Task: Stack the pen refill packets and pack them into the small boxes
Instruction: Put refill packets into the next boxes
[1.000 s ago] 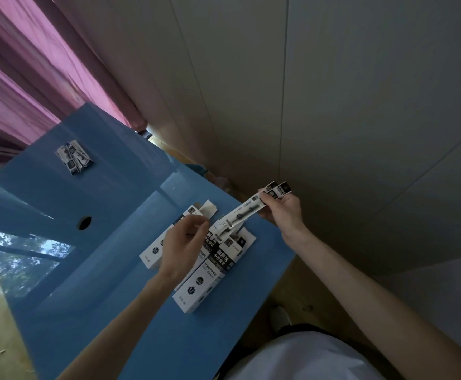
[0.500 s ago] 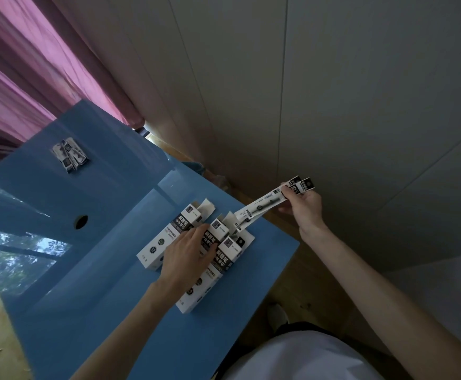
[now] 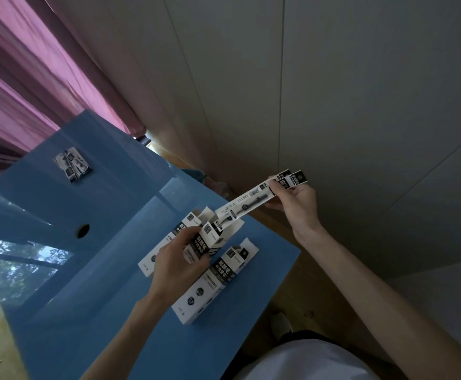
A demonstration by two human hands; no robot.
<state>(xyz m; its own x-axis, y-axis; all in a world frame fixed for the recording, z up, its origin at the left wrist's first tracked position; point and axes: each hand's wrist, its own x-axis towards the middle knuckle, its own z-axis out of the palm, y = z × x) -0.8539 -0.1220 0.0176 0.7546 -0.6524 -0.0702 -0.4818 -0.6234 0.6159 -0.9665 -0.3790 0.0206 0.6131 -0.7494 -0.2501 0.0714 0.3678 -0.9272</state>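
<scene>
- Three small white-and-black cardboard boxes are sitting close together near the edge of the glossy blue tabletop (image 3: 92, 311); the nearest box (image 3: 210, 286) is lying flat with its end flap open.
- Curling its fingers round the middle box (image 3: 204, 242), the left hand (image 3: 177, 259) is tilting that box's open mouth up.
- Pinching the far end of a stack of long white pen refill packets (image 3: 247, 204), the right hand (image 3: 295, 201) is aiming the stack's low end into that mouth.
- Keeping the packets squared and in line with the box is, I judge, what this insertion is needing; a splayed stack is likely to catch on the flaps.
- Farther off, a small pile of loose packets (image 3: 72, 167) is lying well apart, beyond a round hole (image 3: 83, 230) in the top.
- Behind, a pink curtain (image 3: 32, 86) is hanging beside a pale panelled wall (image 3: 333, 91).
</scene>
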